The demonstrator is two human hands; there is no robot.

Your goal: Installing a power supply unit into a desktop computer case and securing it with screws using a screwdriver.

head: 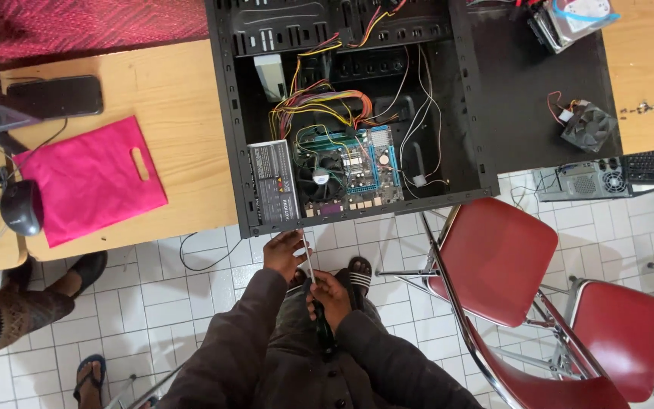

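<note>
An open black computer case (228,113) lies on the wooden table, showing a motherboard (357,167), coloured cables and a grey power supply (274,182). Below its near edge, my right hand (332,298) grips the dark handle of a screwdriver (310,276), whose metal shaft points up toward the case. My left hand (284,252) holds the shaft near its tip, just under the case rim. Dark jacket sleeves cover both arms.
A pink bag (88,178), a phone (56,96) and a mouse (20,207) lie on the table at left. A loose fan (589,126) sits at right. Red chairs (493,257) stand on the tiled floor. Another person's sandalled feet (77,276) are at left.
</note>
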